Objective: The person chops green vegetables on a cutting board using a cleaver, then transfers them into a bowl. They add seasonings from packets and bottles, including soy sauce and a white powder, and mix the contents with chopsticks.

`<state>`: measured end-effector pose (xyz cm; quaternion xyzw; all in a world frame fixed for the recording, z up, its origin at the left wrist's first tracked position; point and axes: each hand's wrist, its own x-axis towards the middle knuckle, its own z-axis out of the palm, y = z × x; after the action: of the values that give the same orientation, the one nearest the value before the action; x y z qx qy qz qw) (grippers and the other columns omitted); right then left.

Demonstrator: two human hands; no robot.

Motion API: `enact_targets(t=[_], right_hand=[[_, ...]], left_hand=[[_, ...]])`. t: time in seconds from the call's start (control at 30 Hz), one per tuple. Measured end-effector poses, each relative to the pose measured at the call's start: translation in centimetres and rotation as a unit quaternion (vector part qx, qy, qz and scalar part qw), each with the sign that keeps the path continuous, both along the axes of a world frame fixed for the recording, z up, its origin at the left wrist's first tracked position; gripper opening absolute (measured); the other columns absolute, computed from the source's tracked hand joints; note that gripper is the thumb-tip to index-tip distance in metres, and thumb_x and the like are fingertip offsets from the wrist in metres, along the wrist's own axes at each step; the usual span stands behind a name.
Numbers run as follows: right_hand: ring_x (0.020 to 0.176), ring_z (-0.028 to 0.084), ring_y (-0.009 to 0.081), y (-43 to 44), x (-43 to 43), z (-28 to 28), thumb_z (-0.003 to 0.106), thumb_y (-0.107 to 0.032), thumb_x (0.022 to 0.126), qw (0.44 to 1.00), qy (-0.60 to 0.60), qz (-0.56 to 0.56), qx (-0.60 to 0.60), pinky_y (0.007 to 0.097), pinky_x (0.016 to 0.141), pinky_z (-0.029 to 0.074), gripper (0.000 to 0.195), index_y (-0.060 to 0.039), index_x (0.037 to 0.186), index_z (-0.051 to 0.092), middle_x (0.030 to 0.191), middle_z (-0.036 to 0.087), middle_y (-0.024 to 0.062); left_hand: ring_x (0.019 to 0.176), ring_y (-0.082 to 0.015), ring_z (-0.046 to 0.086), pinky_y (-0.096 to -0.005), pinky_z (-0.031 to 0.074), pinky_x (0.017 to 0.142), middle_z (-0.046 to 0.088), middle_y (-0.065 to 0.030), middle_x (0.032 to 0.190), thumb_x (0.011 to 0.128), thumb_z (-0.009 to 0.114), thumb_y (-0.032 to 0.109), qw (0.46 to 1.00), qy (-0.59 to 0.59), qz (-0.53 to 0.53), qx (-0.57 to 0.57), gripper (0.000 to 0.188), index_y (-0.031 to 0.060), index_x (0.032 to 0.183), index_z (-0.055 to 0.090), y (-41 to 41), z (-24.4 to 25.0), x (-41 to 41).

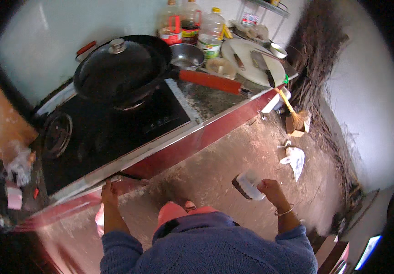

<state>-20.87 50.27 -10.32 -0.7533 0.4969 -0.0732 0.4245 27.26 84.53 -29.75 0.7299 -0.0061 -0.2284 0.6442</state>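
My right hand grips a translucent plastic container by its edge, out over the floor; something dark shows along its far side. Low on the left, my left hand is at the top edge of a red cabinet door that stands ajar under the counter; whether its fingers grip the door cannot be told. Above, a black wok with a long red handle rests on the black glass cooktop, with a dark glass lid over it.
Behind the handle stand a steel bowl, oil bottles and a round white cutting board with a cleaver and a knife. On the floor at right lie a white plastic bag, a small broom in a box, and bundled twigs.
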Motion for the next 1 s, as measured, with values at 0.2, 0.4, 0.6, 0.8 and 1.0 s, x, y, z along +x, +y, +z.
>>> enact_targets(t=[0.2,0.4,0.6,0.8,1.0], right_hand=[[0.053,0.048,0.0126,-0.7,-1.2,2.1,0.057,-0.017,0.074,0.996,-0.015,-0.071,-0.043,0.0295,0.049,0.039,0.021,0.0027,0.069,0.055,0.055,0.051,0.0077],[0.054,0.046,0.0091,-0.1,-3.4,4.7,0.058,-0.014,0.075,0.982,-0.002,-0.183,-0.048,0.0255,0.048,0.038,0.017,0.0029,0.071,0.057,0.055,0.050,0.0019],[0.058,0.048,0.0151,-1.9,-5.6,6.2,0.059,-0.016,0.073,0.961,-0.026,-0.262,-0.087,0.0282,0.051,0.037,0.021,0.0040,0.072,0.057,0.061,0.050,0.0088],[0.066,0.047,0.0195,-5.1,-9.5,7.1,0.061,-0.014,0.073,0.941,-0.068,-0.288,-0.163,0.0313,0.058,0.037,0.016,0.0016,0.077,0.059,0.066,0.048,0.0102],[0.063,0.046,0.0212,-10.9,-14.2,9.6,0.065,-0.010,0.068,0.942,-0.089,-0.232,-0.226,0.0317,0.057,0.037,0.015,0.0010,0.077,0.059,0.065,0.047,0.0100]], left_hand=[[0.059,-0.0090,0.044,-0.0214,0.036,0.049,0.050,0.0019,0.071,0.084,0.049,0.021,0.984,-0.023,-0.075,-0.157,0.010,0.0122,0.087,0.052,1.0,-1.7,1.4],[0.069,-0.0124,0.044,-0.0235,0.037,0.057,0.051,-0.0005,0.082,0.084,0.040,0.015,0.973,0.153,0.045,-0.167,0.014,0.0103,0.092,0.051,-0.1,-3.9,2.8],[0.068,-0.0149,0.044,-0.0265,0.039,0.058,0.049,-0.0017,0.085,0.084,0.040,0.028,0.977,0.106,-0.143,-0.117,0.024,0.0081,0.096,0.049,3.7,-6.0,6.4],[0.058,-0.0155,0.045,-0.0279,0.038,0.052,0.050,0.0015,0.076,0.085,0.041,0.035,0.957,0.278,-0.042,0.071,0.025,0.0123,0.091,0.050,-2.6,-0.5,1.1],[0.078,-0.0201,0.052,-0.0298,0.042,0.069,0.055,-0.0091,0.088,0.082,0.050,0.025,0.801,-0.120,-0.522,0.268,0.027,0.0055,0.099,0.052,-24.6,2.8,-15.3]])
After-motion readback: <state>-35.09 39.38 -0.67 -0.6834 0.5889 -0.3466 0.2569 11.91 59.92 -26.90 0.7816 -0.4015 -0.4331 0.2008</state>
